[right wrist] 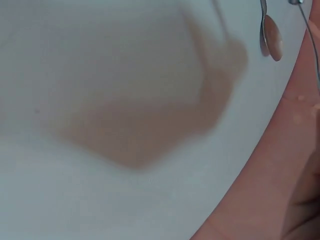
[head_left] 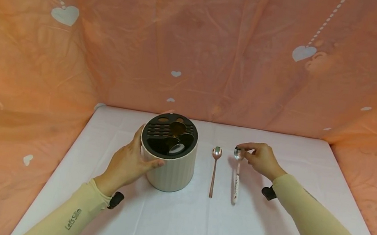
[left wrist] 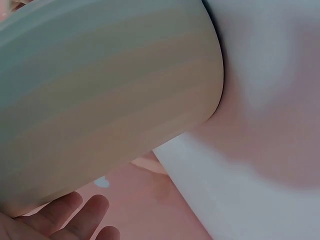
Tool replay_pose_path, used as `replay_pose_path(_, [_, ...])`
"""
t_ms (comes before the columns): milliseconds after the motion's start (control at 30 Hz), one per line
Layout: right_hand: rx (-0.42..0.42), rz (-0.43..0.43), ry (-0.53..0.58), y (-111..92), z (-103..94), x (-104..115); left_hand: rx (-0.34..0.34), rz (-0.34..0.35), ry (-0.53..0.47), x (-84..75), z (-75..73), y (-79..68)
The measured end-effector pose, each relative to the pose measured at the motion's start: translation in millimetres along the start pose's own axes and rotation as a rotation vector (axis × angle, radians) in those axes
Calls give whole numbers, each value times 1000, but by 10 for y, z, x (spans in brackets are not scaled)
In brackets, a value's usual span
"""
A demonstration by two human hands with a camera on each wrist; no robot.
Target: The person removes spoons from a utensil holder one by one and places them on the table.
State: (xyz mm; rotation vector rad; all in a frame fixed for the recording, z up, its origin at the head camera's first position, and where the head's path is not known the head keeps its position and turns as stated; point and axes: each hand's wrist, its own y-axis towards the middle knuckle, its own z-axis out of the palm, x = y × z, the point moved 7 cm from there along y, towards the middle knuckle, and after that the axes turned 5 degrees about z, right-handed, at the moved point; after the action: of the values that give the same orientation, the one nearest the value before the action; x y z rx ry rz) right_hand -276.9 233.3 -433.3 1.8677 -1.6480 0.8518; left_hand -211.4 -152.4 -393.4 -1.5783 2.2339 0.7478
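A cream, ribbed round utensil holder (head_left: 173, 175) with a black slotted top (head_left: 157, 144) stands left of centre. My left hand (head_left: 128, 165) holds its left side near the rim, thumb across the front; several fingertips (left wrist: 95, 210) show beside its wall in the left wrist view. My right hand (head_left: 261, 159) pinches a spoon with a white printed handle (head_left: 235, 188) by its silver bowl end, the handle pointing towards me. Between holder and right hand lies a rose-gold spoon (head_left: 213, 176), bowl away from me. Its bowl (right wrist: 273, 39) appears in the right wrist view.
A white cloth (head_left: 170, 226) covers the table. Orange curtains with white hearts (head_left: 193, 43) enclose its back and sides. Dark wrist devices (head_left: 268, 192) sit at both sleeve cuffs.
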Motion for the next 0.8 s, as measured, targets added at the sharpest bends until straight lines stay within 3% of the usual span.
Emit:
replay_pose_path(500, [78,80,60,183,228,-109,-1,-3,-10,0,0,0])
replay_pose_path(800, [92,88,36,251,329,-181,-7,-1,0,2,-4,7])
